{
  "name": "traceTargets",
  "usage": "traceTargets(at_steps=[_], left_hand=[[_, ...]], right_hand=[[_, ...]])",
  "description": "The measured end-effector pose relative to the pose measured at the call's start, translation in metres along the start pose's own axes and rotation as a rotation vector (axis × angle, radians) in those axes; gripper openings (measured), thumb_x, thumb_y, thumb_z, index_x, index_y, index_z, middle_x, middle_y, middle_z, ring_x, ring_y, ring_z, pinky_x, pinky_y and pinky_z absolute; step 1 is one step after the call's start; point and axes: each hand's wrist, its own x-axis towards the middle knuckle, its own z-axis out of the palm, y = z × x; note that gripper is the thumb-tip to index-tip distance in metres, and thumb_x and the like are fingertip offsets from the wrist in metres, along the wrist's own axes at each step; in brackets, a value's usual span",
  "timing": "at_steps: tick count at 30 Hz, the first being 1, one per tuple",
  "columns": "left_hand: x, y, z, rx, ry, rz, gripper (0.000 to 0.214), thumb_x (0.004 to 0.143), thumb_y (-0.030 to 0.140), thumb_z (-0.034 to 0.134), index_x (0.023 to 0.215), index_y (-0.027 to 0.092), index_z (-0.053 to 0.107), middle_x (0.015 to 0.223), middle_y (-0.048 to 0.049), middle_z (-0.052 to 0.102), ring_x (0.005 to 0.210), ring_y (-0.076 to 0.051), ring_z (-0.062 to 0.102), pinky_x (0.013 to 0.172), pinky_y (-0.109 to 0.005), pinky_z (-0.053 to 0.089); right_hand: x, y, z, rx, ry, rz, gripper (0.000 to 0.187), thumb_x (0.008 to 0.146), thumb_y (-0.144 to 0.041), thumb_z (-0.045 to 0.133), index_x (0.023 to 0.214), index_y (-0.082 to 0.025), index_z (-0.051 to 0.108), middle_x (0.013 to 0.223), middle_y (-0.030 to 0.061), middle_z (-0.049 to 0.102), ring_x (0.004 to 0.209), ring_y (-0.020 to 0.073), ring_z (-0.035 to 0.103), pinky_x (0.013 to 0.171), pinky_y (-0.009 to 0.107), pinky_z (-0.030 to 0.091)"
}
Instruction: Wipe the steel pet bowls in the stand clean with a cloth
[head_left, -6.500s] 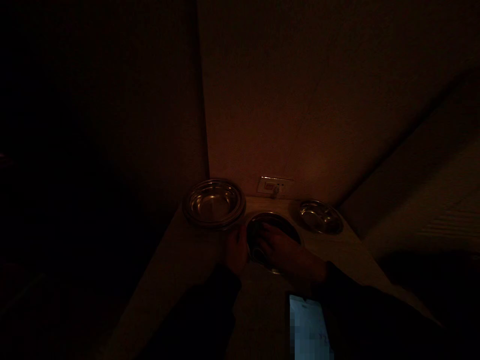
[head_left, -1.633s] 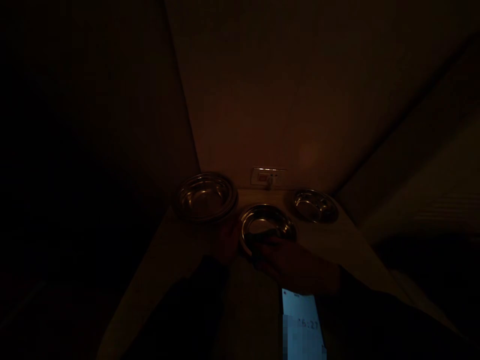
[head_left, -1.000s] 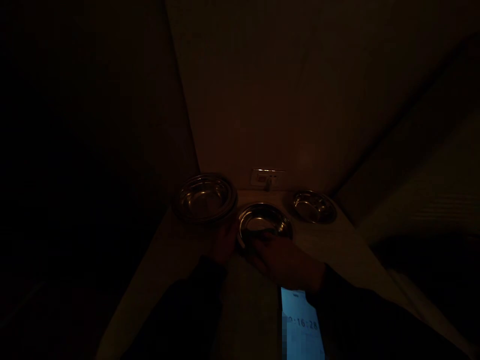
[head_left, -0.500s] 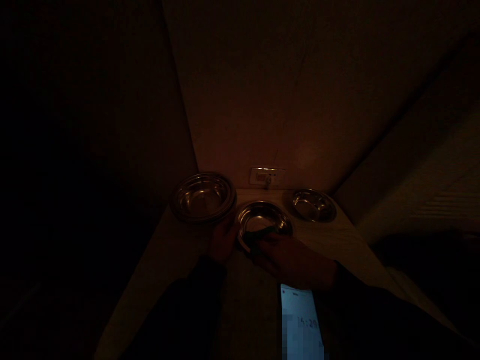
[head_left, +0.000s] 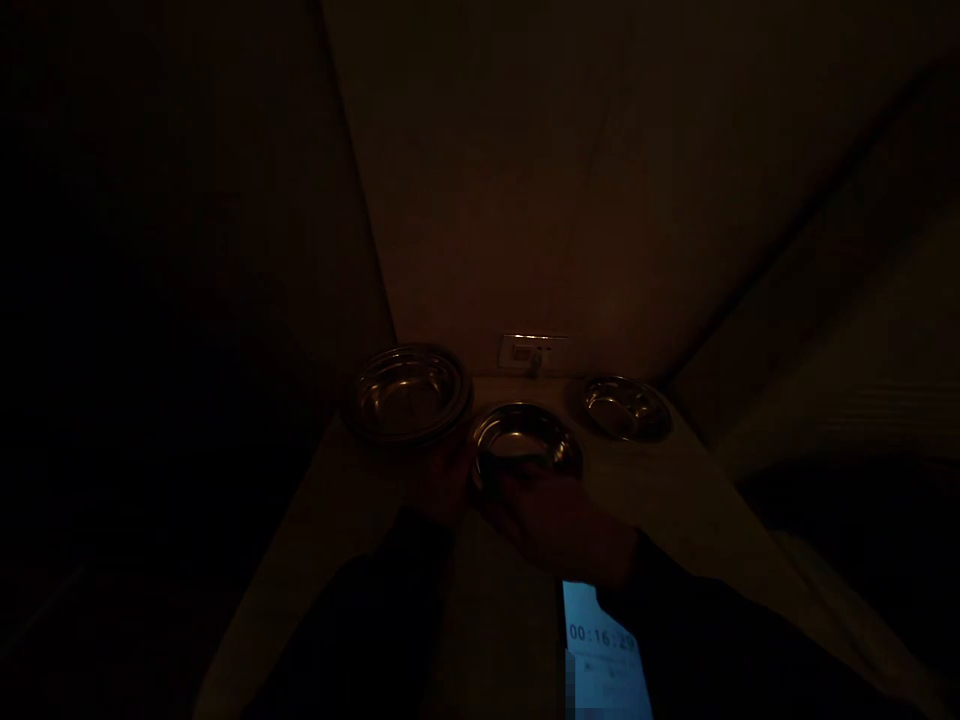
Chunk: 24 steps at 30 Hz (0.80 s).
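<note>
The scene is very dark. A steel plate [head_left: 527, 435] lies in the middle of a pale counter [head_left: 352, 520]. My left hand [head_left: 444, 490] rests against the plate's left rim, its fingers lost in the dark. My right hand [head_left: 559, 525] lies over the near part of the plate, curled on something dark that I cannot make out. Both arms wear dark sleeves.
A stack of steel bowls [head_left: 409, 395] stands at the left and a single steel plate [head_left: 621, 408] at the right. A wall socket [head_left: 531, 351] sits behind them in the corner. A lit phone screen [head_left: 606, 650] lies near me, under my right arm.
My right hand has shifted slightly toward me and left over the middle plate; the dark thing seen under its fingers half a second ago is now hidden. My left hand has stayed at the rim.
</note>
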Motion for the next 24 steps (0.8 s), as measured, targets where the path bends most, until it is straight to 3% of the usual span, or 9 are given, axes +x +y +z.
traceTargets(at_steps=[5, 11, 15, 19, 24], left_hand=[[0.001, -0.001, 0.001, -0.049, -0.025, -0.023, 0.034, 0.080, 0.025, 0.056, 0.110, 0.014, 0.068, 0.121, -0.0098, 0.066, 0.118, -0.024, 0.057, 0.104, -0.038, 0.040], [-0.001, 0.001, 0.002, 0.023, 0.000, -0.017, 0.034, 0.080, 0.024, 0.056, 0.109, 0.014, 0.068, 0.121, -0.0096, 0.065, 0.119, -0.024, 0.056, 0.106, -0.040, 0.037], [0.000, -0.003, 0.000, -0.022, 0.004, -0.009, 0.039, 0.079, 0.027, 0.057, 0.113, 0.010, 0.066, 0.124, -0.0126, 0.063, 0.120, -0.025, 0.055, 0.105, -0.039, 0.039], [0.002, -0.005, -0.002, -0.029, -0.010, -0.013, 0.035, 0.079, 0.030, 0.059, 0.109, 0.015, 0.068, 0.121, -0.0090, 0.065, 0.118, -0.025, 0.057, 0.103, -0.039, 0.041], [0.001, -0.003, 0.001, 0.007, -0.021, -0.070, 0.036, 0.082, 0.031, 0.054, 0.111, 0.013, 0.067, 0.124, -0.0114, 0.064, 0.120, -0.025, 0.055, 0.105, -0.039, 0.038]], right_hand=[[-0.012, 0.014, -0.006, 0.019, -0.061, -0.083, 0.038, 0.095, -0.042, 0.037, 0.107, -0.016, 0.062, 0.104, 0.0114, 0.067, 0.098, 0.0221, 0.061, 0.085, 0.034, 0.045], [0.008, -0.001, 0.005, 0.026, 0.040, -0.053, 0.045, 0.097, -0.040, 0.030, 0.123, -0.010, 0.051, 0.116, 0.0177, 0.061, 0.112, 0.0277, 0.053, 0.089, 0.041, 0.044], [0.001, 0.005, 0.005, 0.029, 0.015, -0.071, 0.041, 0.097, -0.039, 0.033, 0.117, -0.012, 0.055, 0.111, 0.0161, 0.064, 0.104, 0.0258, 0.057, 0.085, 0.039, 0.045], [-0.015, 0.015, -0.002, 0.038, -0.039, -0.130, 0.035, 0.096, -0.038, 0.037, 0.116, -0.017, 0.057, 0.110, 0.0115, 0.065, 0.105, 0.0222, 0.057, 0.089, 0.035, 0.043], [-0.014, 0.012, -0.001, 0.009, -0.025, -0.060, 0.038, 0.096, -0.040, 0.035, 0.112, -0.015, 0.059, 0.105, 0.0132, 0.066, 0.100, 0.0242, 0.059, 0.084, 0.036, 0.046]])
